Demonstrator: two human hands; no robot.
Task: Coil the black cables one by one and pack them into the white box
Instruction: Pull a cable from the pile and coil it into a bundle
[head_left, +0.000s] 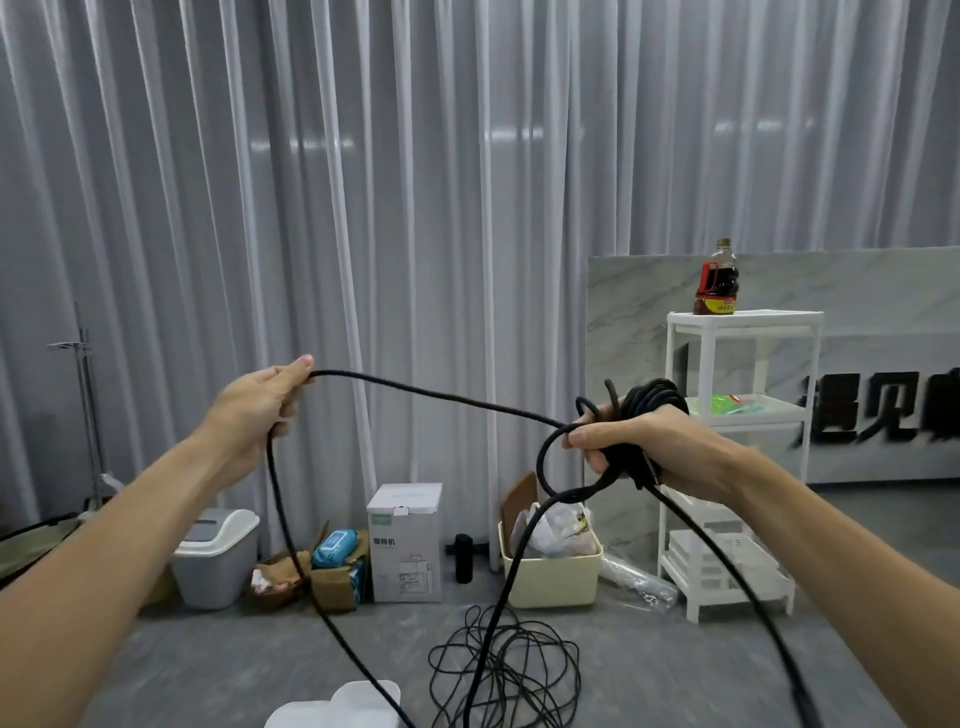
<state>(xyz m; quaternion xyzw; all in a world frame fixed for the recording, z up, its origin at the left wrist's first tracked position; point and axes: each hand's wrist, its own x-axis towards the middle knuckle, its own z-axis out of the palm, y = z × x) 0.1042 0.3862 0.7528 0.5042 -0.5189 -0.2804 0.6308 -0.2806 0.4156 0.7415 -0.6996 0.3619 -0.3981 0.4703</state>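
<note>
My right hand (639, 441) grips a bundle of coiled thick black cable (652, 402) at chest height. From the bundle a length of the same cable (441, 397) runs left to my left hand (265, 400), which pinches it between thumb and fingers. Below my left hand the cable hangs down toward the floor. Other strands drop from my right hand down past the frame's bottom edge. A thinner black cable (504, 670) lies in a loose tangle on the grey floor. The white box (337, 709) shows partly at the bottom edge, left of the tangle.
Along the curtain stand a grey-white lidded bin (215, 561), open cardboard boxes (332, 571), a white carton (405, 545), a black bottle (463, 558) and a cream tub (553, 574) of bags. A white shelf rack (737, 467) with a sauce bottle (717, 280) stands at right.
</note>
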